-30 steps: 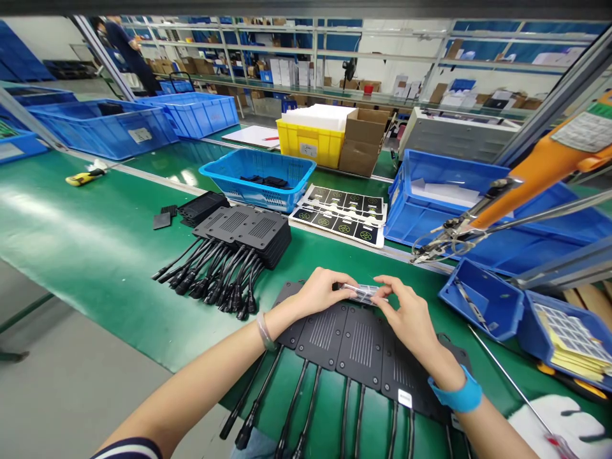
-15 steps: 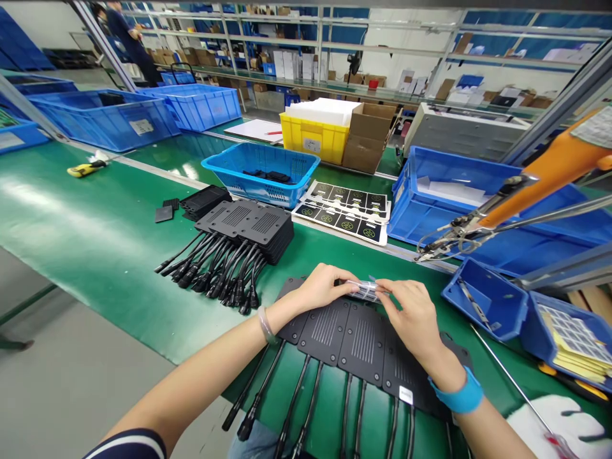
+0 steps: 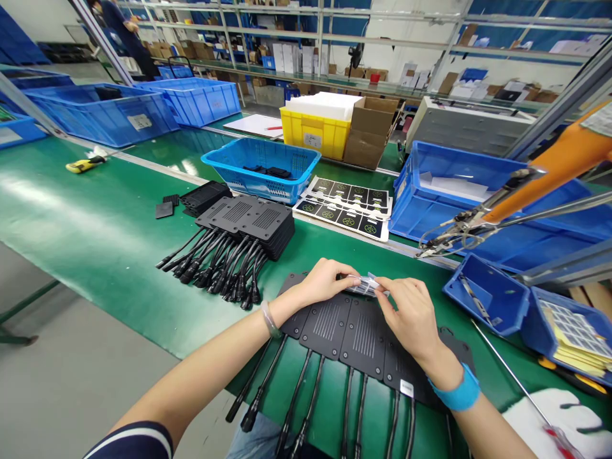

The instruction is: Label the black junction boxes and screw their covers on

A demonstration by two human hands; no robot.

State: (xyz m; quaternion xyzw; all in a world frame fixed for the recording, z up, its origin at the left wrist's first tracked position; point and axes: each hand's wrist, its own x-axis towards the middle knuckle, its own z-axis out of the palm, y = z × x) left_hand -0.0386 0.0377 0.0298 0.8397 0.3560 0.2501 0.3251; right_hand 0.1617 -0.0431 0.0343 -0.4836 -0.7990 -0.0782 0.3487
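Both my hands pinch a curled sheet of labels [image 3: 364, 286], silvery with a pale grid, just above the far edge of a row of black cases. My left hand [image 3: 327, 280] grips its left end, thumb and fingers together. At its right end, the fingertips of my right hand [image 3: 408, 312] are closed on it. Below lie several flat black cases [image 3: 364, 335] side by side, with slotted, screwed lids and cables pointing towards me. One case on the right bears a small white label [image 3: 406, 388]. My right forearm partly covers the cases there.
Stacked black cases with cables [image 3: 243, 220] stand to the left. Behind are a blue basket [image 3: 261, 169] and black printed sheets [image 3: 344, 210]. On the right are small blue bins [image 3: 485, 293], a long screwdriver [image 3: 511, 373], a white glove [image 3: 559, 421] and an orange-armed tool [image 3: 549, 169] overhead.
The view has shifted slightly. Both hands keep hold of the label sheet in nearly the same place, with only small finger movements. The cases on the table stay as they were.
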